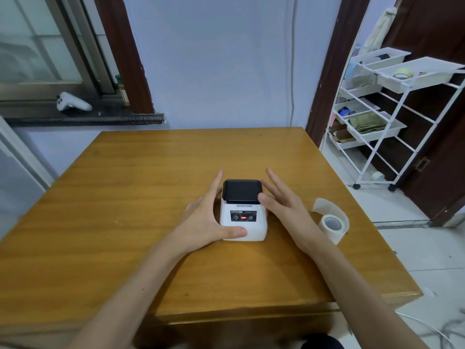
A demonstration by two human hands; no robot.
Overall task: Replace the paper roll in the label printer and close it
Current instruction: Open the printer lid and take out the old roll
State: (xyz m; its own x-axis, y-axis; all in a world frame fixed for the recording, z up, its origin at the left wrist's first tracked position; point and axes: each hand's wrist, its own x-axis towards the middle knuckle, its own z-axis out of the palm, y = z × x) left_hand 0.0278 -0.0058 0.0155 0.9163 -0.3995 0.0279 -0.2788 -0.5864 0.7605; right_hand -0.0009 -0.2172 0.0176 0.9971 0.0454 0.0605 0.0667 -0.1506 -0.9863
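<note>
Printer (pixel 243 210) sits near the middle of the wooden table (pixel 125 197), flanked by both hands. Left hand (pixel 208 217) cups its left side with the fingers held straight along that wall and the thumb laid across the near bottom corner, touching the white casing; this looks like a bracing hold, meant to stop the small body sliding while the other hand works. Right hand (pixel 284 202) is spread, fingers fanned and pinching nothing, its thumb tip at the right edge of the black lid (pixel 242 191); whether the thumb actually presses the lid I cannot tell. The lid lies flat and shut on the body, so either the cover has yet to be opened or it has just been closed, and these pictures do not settle which. A paper roll (pixel 332 226) stands on end just right of the right hand, its loose tail curling up behind it, parked within easy reach of that hand. On the printer's front a dark panel reads "SUPVAN", with a power symbol, a lit red bar and another icon too small to make out; a line of tiny print under the lid is unreadable. Farther off, a white cart (pixel 392 117) of trays stands by the doorway.
</note>
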